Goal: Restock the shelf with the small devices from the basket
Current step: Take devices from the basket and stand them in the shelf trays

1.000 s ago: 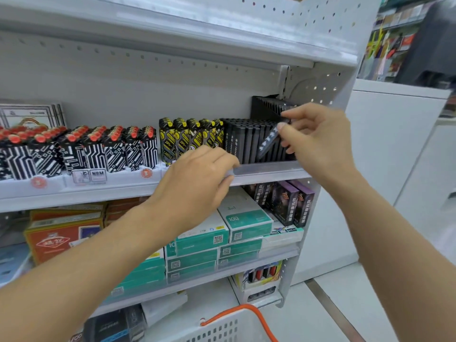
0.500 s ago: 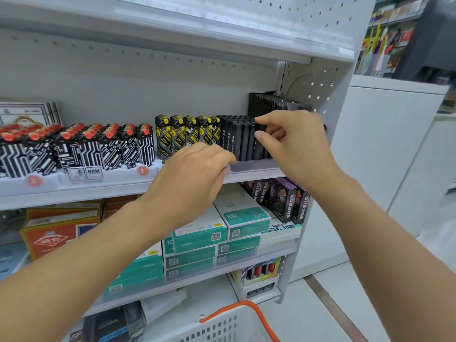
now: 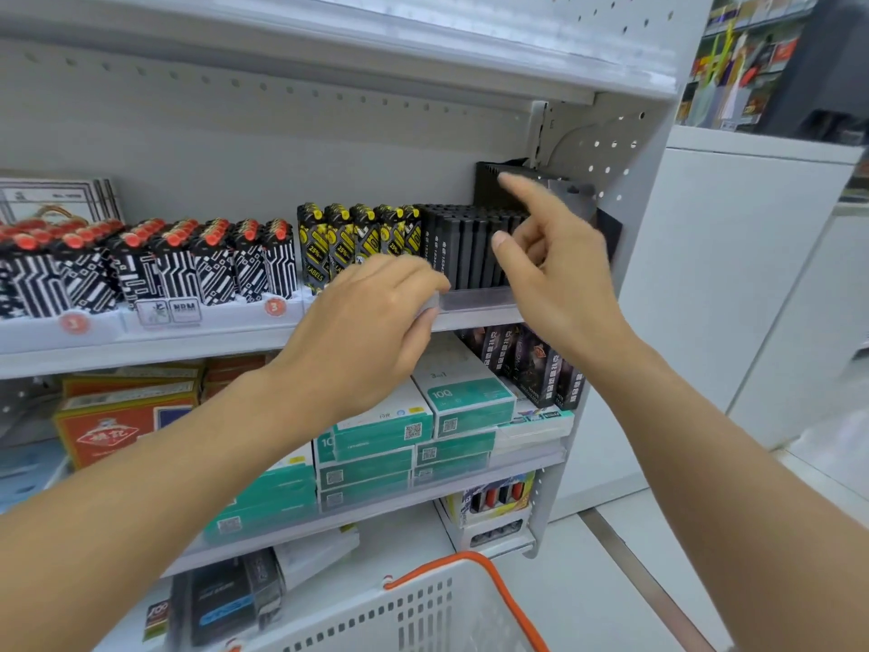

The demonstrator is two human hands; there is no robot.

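between both empty, loose-fingered hands (image 3: 371, 322) (image 3: 555, 270), black devices (image 3: 465, 247) stand on the shelf (image 3: 475, 317).

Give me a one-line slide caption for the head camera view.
Left hand rests on the shelf edge while the right hand, empty, points by the black devices, above a white basket.

Bright, even store light, wide-angle view.
Glare on glossy white upper shelf edge (image 3: 423, 44) at 12 o'clock; motion-blurred right hand (image 3: 555, 270); edges bowed, 2 o'clock background soft.
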